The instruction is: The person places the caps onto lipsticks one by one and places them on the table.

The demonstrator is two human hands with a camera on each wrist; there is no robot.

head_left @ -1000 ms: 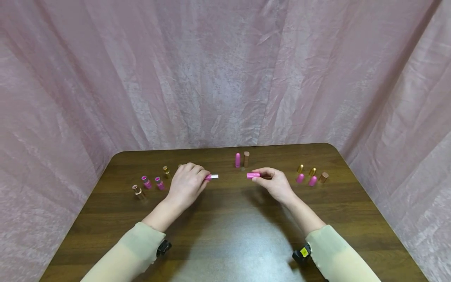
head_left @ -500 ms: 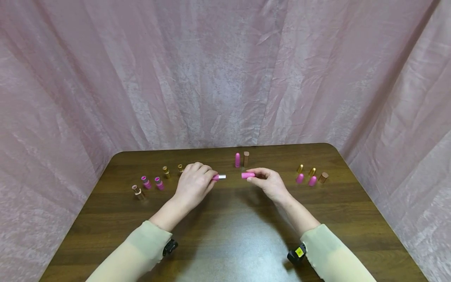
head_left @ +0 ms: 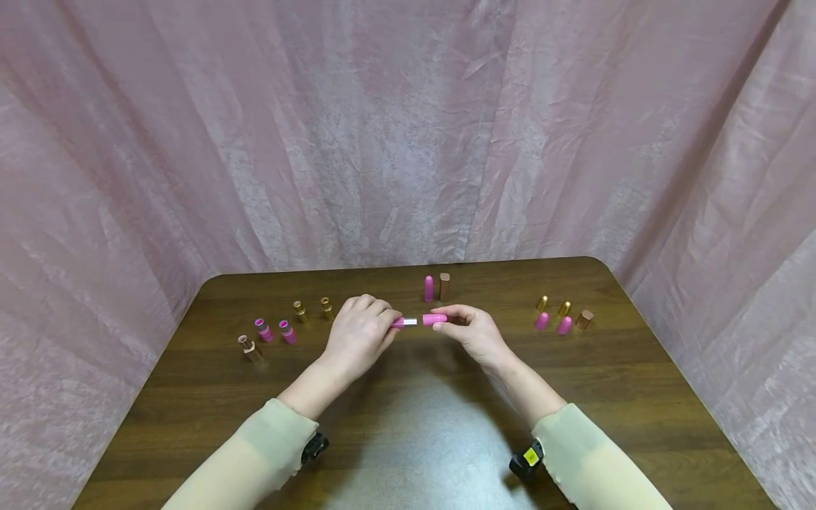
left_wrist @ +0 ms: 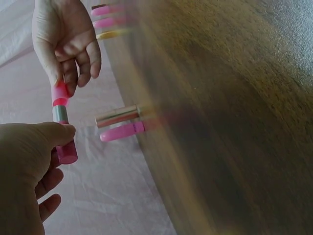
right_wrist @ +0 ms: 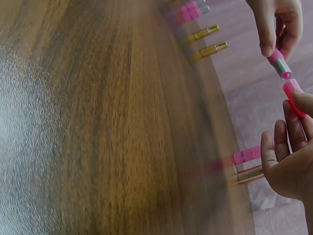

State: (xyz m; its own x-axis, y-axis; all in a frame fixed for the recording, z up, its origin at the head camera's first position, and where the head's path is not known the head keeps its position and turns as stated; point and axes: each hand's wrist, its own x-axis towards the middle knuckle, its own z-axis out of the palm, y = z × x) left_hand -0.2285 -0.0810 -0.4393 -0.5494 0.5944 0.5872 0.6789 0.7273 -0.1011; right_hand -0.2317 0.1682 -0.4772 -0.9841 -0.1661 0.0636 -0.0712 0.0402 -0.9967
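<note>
Fingers of my left hand (head_left: 360,333): drawn together, thumb and index pinching a pink tube (head_left: 409,321) by its coloured body. I appear to grip it there so that the silver collar is left bare and faces right.

Fingers of my right hand (head_left: 477,334): thumb and index narrowed on a pink cap (head_left: 434,319), the others loosely bent and off it. I seem to hold it by the closed end to leave its mouth uncovered, turned towards the collar. Tube and cap: above the desk (head_left: 395,432), roughly in line, a slim gap between them in the head view.

Far edge, centre: one pink lipstick (head_left: 428,288), one rose-gold lipstick (head_left: 444,287); upright, apparently capped, perhaps set back to spare me working room.

Left group, upright, uncapped: two gold bases (head_left: 300,312), two pink bases (head_left: 288,332), one rose-gold base (head_left: 249,348).

Right group, upright: two gold caps (head_left: 564,309), two pink caps (head_left: 564,326), one rose-gold cap (head_left: 584,319). Colours and counts match across the desk; sorted by kind, I judge, each near the hand that takes it.

Obscured: tube's lower end, behind my fingers in the head view; its middle, under my thumb in the left wrist view. Cut off: right hand, at the right wrist view's edge. Illegible: small marks on the standing pink lipstick.
</note>
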